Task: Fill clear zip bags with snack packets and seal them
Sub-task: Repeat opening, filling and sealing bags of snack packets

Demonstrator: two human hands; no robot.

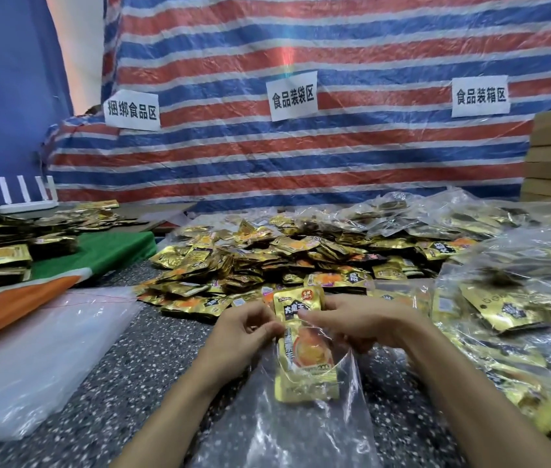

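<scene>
Packing under way: you held a clear bag (pixel 287 427) just in front of the pile (pixel 267 261) of gold packets. One packet (pixel 304 352) was partway in, its lower half behind the plastic and its top poking out between your hands. Your left hand (pixel 243 329) pinched the bag's mouth at the packet's left edge, thumb and fingers pressed together on it. Your right hand (pixel 358 324) curled its fingers round the mouth's opposite edge. Whether more packets lay behind the front one could not be told. Right of the pile, filled bags (pixel 521 298) lay heaped, suggesting a good share of the job was done. Left of the pile sat a stack of empty bags (pixel 41 349), and the pile itself was large. By this showing, the bag in hand was barely begun and unsealed, with filling and zipping yet to come.
</scene>
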